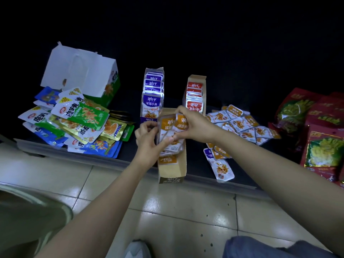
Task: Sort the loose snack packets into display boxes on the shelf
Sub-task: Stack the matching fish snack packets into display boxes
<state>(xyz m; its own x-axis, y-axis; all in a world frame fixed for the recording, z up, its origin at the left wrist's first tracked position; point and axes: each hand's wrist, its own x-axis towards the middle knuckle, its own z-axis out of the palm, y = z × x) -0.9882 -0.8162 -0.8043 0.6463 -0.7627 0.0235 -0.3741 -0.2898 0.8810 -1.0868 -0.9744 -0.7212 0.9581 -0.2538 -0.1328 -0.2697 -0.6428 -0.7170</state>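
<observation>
Both hands hold a small bunch of orange snack packets point(172, 125) over an open cardboard display box point(172, 169) at the shelf's front edge. My left hand point(149, 135) grips the bunch from the left and below. My right hand point(193, 125) pinches its top and right side. More orange packets lie inside that box. Behind it stand a box of purple packets point(152, 97) and a box of red packets point(194, 95). Loose orange packets point(240, 123) are scattered to the right.
A heap of green, blue and gold snack bags point(78, 123) lies at the left in front of a white and green carton point(81, 73). Large red bags point(322, 131) are stacked at the far right. Tiled floor point(186, 211) lies below the dark shelf point(195, 159).
</observation>
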